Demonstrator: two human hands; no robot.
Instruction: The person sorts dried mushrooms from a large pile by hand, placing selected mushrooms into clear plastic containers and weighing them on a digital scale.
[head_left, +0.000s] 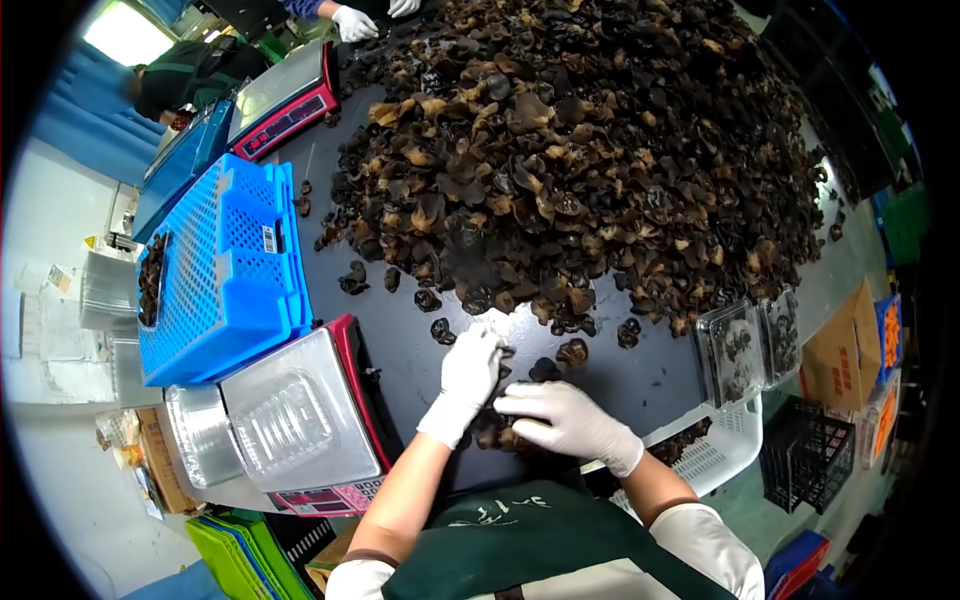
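Both of my hands wear white gloves over the dark table, near its front edge. My left hand (474,372) has its fingers bent down beside small dark fungus pieces; what lies under the fingertips is hidden. To its right, my right hand (568,420) reaches leftward with thumb and fingers apart, over a small cluster of brown fungus (495,432). Single pieces, such as one brown piece (572,352), lie just beyond my hands. A large heap of dark brown fungus (580,170) covers the table's far part.
At left are a scale (305,410) with a clear plastic tray on it, a blue crate (225,260) and a second scale (283,105). Clear boxes (732,350) and a white basket (735,450) stand at right. Another person's gloved hand (354,23) is at the far side.
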